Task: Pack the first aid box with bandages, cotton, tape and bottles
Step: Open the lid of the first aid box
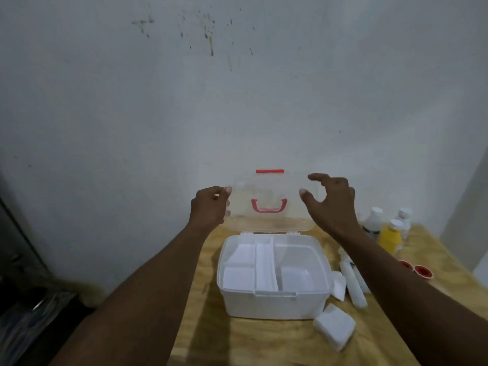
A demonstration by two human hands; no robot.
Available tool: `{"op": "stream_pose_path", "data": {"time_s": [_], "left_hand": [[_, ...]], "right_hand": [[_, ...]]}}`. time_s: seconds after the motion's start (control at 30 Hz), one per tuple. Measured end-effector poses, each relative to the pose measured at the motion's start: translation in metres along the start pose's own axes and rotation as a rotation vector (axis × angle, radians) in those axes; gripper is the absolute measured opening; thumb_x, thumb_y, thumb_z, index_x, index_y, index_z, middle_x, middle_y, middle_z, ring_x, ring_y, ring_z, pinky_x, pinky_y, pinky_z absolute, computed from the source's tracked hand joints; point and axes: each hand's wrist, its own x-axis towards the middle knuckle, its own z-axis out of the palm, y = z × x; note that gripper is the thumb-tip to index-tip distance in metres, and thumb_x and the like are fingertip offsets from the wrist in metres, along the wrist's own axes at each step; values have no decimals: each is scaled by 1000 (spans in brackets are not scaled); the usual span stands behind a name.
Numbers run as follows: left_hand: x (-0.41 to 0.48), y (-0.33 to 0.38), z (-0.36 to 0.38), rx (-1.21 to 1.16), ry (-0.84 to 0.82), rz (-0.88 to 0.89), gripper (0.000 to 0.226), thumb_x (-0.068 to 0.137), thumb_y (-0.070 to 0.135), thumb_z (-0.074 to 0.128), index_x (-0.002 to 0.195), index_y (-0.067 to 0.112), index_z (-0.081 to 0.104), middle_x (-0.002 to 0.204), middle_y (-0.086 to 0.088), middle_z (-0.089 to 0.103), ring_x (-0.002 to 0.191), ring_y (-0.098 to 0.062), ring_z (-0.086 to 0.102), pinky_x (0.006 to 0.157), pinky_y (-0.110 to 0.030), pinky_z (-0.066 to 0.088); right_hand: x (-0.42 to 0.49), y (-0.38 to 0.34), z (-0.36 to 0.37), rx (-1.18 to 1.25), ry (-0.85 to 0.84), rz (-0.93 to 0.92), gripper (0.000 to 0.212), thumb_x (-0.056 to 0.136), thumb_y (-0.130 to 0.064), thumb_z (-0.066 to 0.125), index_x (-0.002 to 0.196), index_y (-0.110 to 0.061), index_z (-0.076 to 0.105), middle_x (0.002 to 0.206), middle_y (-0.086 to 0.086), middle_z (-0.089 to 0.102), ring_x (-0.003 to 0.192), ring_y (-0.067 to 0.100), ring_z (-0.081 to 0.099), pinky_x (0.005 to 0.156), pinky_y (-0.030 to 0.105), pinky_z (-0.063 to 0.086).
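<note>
Plywood forms the counter (250,344). Nearest on it, a white cotton pack (334,328) lies just beside the front right corner of the first aid box (274,305). The box stands open, and its white divided tray (264,262) holds none of the supplies. To the right of the box lie the wrapped bandage rolls (355,283). Beyond them are two red-cored tape rolls (423,272), then the yellow bottle (389,236) and the white bottles (372,220) at the far right. The clear lid (269,188) stands upright on its rear hinge, with the red handle (268,210) and the red latch (270,171) facing the person. The left hand (210,207) pinches the left edge of the lid between thumb and fingers. The right hand (332,202) is wide, fingers spread, at the right edge. Whether it touches the lid cannot be told. The step in hand appears to be setting the lid fully back before packing begins. Support both edges evenly so that the hinge does not twist. Ease the lid rearward until it rests past vertical, and confirm that it stays there before letting go. A lid that falls forward would strike a hand reaching into the tray. Keep the box base flat on the counter throughout.
</note>
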Motion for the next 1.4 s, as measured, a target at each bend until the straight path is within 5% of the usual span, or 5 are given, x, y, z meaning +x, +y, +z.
{"op": "stream_pose_path", "data": {"time_s": [0.43, 0.57, 0.8, 1.1, 1.4], "left_hand": [[8, -55, 16, 24, -82, -188, 25, 96, 19, 65, 121, 16, 68, 116, -9, 70, 93, -26, 72, 84, -39, 61], [-3, -58, 14, 25, -149, -229, 28, 99, 25, 61, 123, 12, 67, 118, -7, 65, 97, -21, 62, 71, -28, 50], [-18, -53, 3, -8, -191, -286, 21, 101, 35, 54, 115, 22, 61, 111, -2, 64, 88, -14, 61, 77, -32, 53], [-68, -65, -13, -50, -191, -312, 34, 96, 45, 61, 117, 19, 65, 116, -4, 67, 104, -27, 65, 90, -45, 58], [-78, -66, -8, -52, -72, -248, 23, 99, 37, 58, 109, 19, 68, 110, -5, 66, 93, -20, 64, 73, -36, 60]], "right_hand": [[-15, 40, 44, 228, -294, 341, 45, 91, -32, 62, 134, -17, 58, 140, 5, 55, 126, 23, 52, 101, 34, 40], [-11, 45, 47, 291, -330, 458, 40, 87, -33, 65, 122, -13, 67, 133, 5, 61, 116, 23, 57, 96, 34, 44], [-18, 38, 26, 266, -339, 492, 60, 91, -47, 61, 139, -13, 50, 134, 8, 54, 101, 23, 53, 68, 31, 45], [-69, 30, 1, 197, -282, 464, 30, 95, -32, 53, 120, -15, 58, 106, 5, 57, 84, 19, 56, 50, 27, 49], [-83, 22, 18, 146, -118, 390, 32, 96, -23, 46, 123, -14, 61, 115, 7, 62, 92, 22, 57, 77, 46, 60]]}}
